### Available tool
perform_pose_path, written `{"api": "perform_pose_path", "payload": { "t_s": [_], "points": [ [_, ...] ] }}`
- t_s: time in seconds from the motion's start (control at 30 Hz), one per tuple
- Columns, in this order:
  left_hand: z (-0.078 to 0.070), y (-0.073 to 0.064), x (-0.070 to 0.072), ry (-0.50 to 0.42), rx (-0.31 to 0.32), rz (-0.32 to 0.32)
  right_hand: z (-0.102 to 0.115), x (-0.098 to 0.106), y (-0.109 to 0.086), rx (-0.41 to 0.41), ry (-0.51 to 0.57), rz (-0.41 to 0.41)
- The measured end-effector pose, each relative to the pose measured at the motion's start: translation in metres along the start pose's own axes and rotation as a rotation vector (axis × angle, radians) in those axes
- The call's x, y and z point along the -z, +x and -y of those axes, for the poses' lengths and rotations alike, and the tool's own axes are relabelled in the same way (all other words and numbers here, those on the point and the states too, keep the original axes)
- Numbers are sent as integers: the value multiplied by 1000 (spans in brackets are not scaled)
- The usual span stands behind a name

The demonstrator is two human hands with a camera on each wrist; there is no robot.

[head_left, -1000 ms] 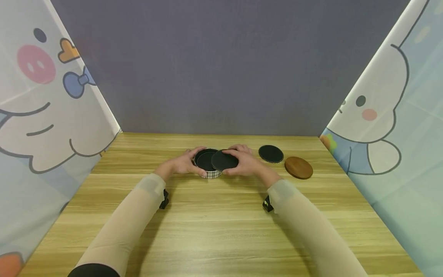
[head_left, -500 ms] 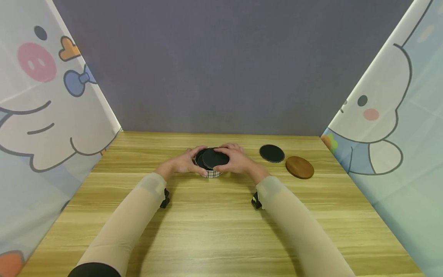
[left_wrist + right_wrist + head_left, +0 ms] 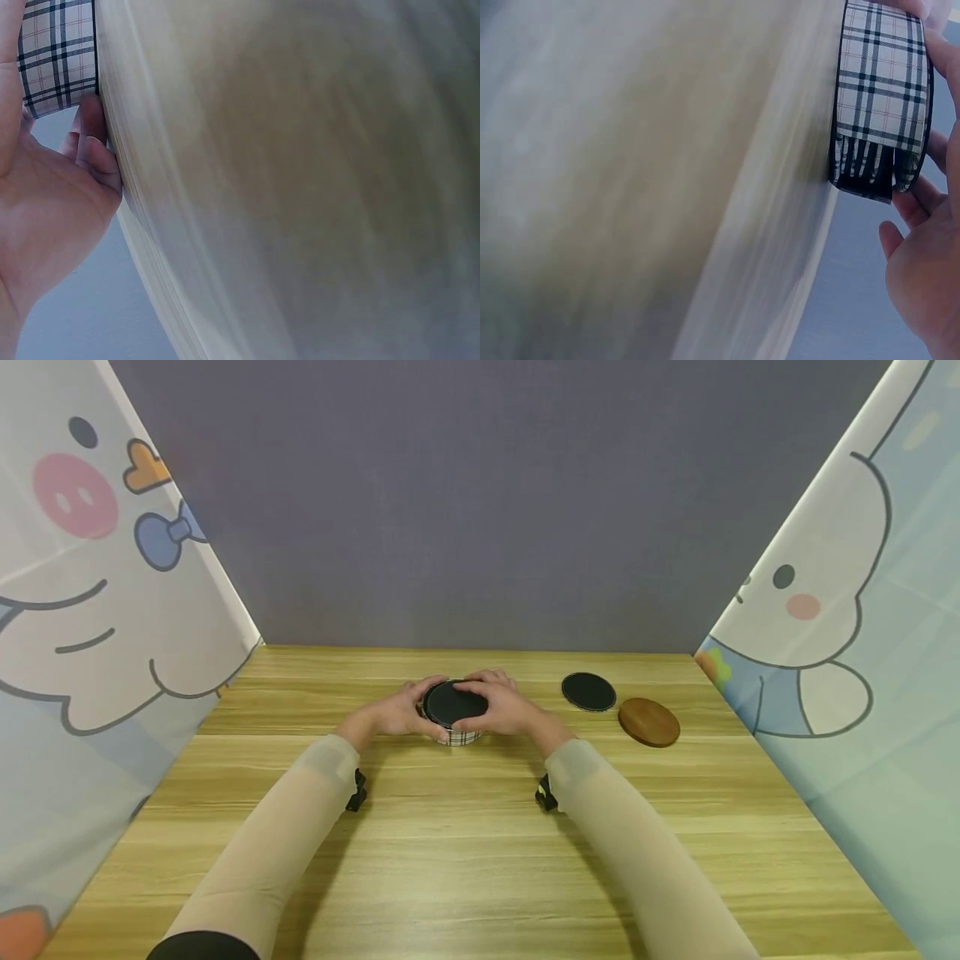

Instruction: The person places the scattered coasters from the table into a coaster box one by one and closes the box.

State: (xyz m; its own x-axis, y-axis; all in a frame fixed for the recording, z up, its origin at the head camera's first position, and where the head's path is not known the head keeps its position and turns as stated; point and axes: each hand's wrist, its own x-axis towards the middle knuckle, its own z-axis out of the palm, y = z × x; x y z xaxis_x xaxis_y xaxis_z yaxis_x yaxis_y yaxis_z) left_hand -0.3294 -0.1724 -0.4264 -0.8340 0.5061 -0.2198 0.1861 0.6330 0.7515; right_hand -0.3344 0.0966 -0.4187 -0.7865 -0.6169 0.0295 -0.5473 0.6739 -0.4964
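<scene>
A round plaid coaster holder (image 3: 461,738) with black trim stands at the back middle of the table. My left hand (image 3: 397,714) grips its left side, thumb at the front and fingers behind. Over the holder's mouth lies a round black coaster (image 3: 453,702), covering the inside from above. My right hand (image 3: 506,710) pinches this coaster's right edge between thumb and fingers. From the right wrist, the plaid holder (image 3: 881,75) shows a striped gap in its side, and my right fingers (image 3: 922,206) are close to it. The left wrist view shows my left palm (image 3: 52,195) beside the plaid wall.
To the right of the holder, another black round coaster (image 3: 588,692) lies flat on the wooden table (image 3: 450,860). A round brown wooden disc (image 3: 649,722) rests just in front of it, further right. A grey wall (image 3: 480,510) rises behind the table, with cartoon-printed cloths at both sides.
My right hand has moved left with the black coaster, from the holder's right side to over its mouth. My left hand has kept its grip on the holder.
</scene>
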Motion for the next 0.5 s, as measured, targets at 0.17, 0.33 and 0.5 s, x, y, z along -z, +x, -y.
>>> {"api": "perform_pose_path", "payload": {
  "t_s": [0.17,0.33,0.5],
  "points": [
    [0,0,0,-6,-1,-6,3,1,0,9,9,11],
    [0,1,-1,-5,-2,-7,3,1,-2,8,17,21],
    [-1,0,-1,-7,3,-10,3,1,-4,-1,9,36]
  ]
}}
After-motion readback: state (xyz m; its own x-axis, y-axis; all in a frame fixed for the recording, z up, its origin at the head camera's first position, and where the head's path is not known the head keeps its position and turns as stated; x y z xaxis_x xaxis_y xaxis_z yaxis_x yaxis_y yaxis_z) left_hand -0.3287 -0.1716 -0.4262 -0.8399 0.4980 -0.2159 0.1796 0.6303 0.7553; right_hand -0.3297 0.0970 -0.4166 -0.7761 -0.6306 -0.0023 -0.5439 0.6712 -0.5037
